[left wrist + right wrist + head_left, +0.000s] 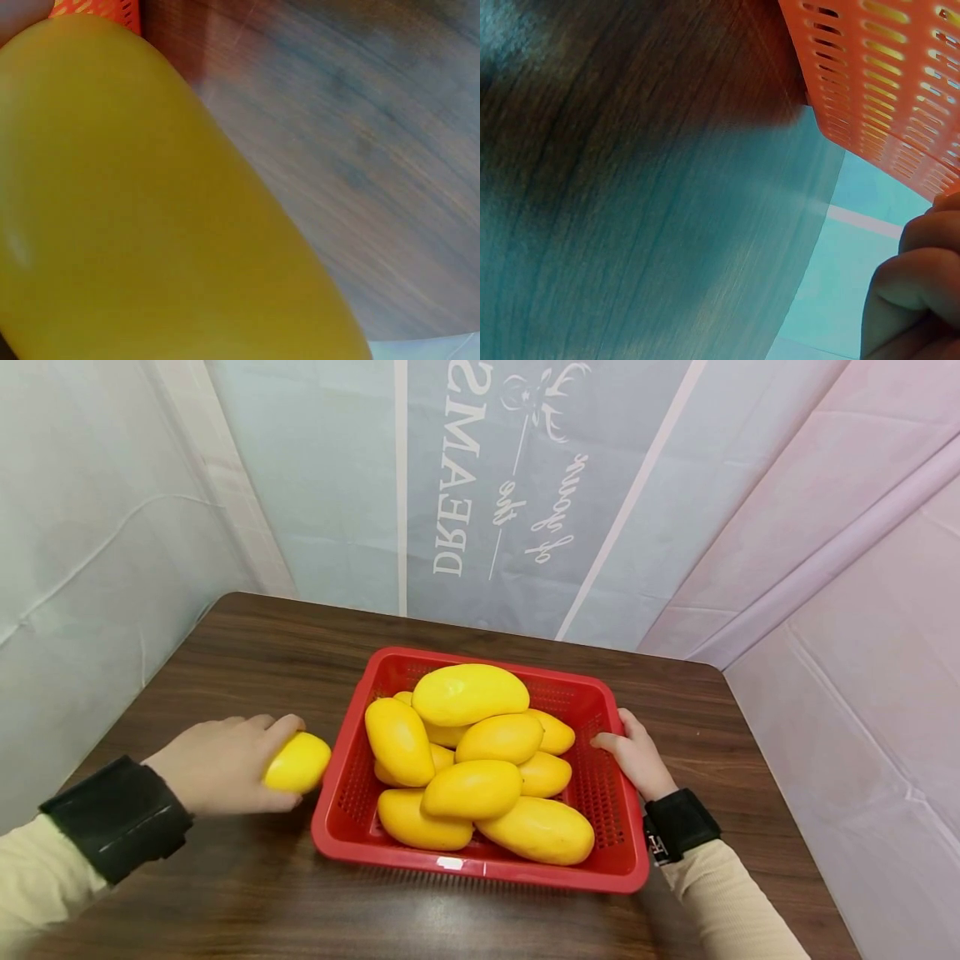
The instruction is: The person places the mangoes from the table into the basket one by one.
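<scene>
A red plastic basket [480, 868] with perforated walls stands on the table, heaped with several yellow mangoes [472, 789]. Left of the basket, my left hand [225, 764] grips a single mango [298, 762], whose tip is by the basket's left rim. That same mango [150, 195] fills much of the left wrist view. My right hand [637, 756] holds the basket's right rim, thumb on the inner side. In the right wrist view, curled fingers [922, 277] show below the basket's slotted wall [877, 82].
The dark wooden table [247, 893] extends around the basket, with its back edge near a printed cloth [510, 485]. Pale cloth walls [97, 485] stand on the left and right. Each wrist wears a black band [120, 814].
</scene>
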